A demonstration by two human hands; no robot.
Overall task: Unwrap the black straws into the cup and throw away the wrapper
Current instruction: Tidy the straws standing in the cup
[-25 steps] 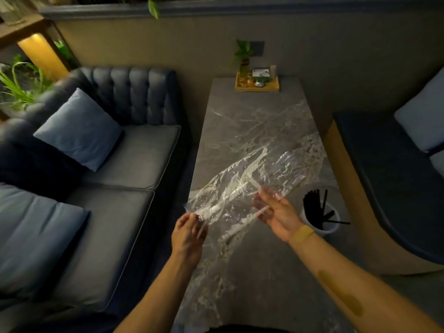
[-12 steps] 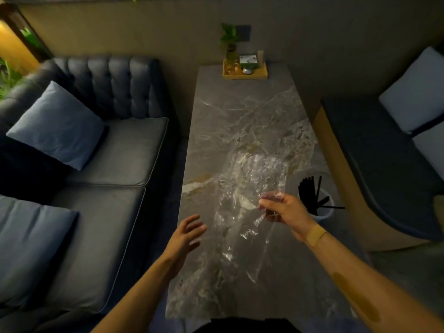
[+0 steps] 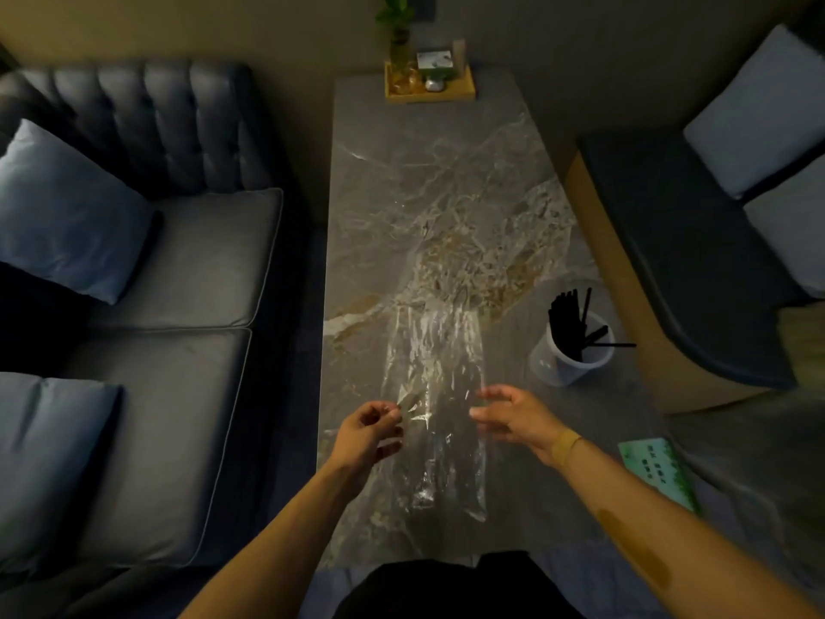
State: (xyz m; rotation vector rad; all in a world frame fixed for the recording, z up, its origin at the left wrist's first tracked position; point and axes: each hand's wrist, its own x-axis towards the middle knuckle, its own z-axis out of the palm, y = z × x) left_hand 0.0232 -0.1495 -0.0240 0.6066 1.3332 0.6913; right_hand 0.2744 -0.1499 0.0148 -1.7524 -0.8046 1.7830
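The clear plastic wrapper [image 3: 435,395] hangs stretched lengthwise over the marble table [image 3: 428,180], empty of straws. My left hand [image 3: 368,433] pinches its left edge between thumb and fingers. My right hand [image 3: 513,417] hovers at the wrapper's right edge with fingers spread; I cannot tell whether it touches the film. The black straws [image 3: 569,323] stand bunched in a translucent white cup [image 3: 567,361] on the table's right side, one straw lying across the rim and pointing right.
A wooden tray [image 3: 428,89] with a plant and small items sits at the table's far end. A dark sofa [image 3: 169,279] with blue cushions runs along the left, a bench seat [image 3: 678,243] on the right. A green card [image 3: 656,471] lies near my right forearm.
My left hand has come back to the wrapper and pinched its left edge. My right hand has opened and let go its pinch. The wrapper now hangs lengthwise between both hands.
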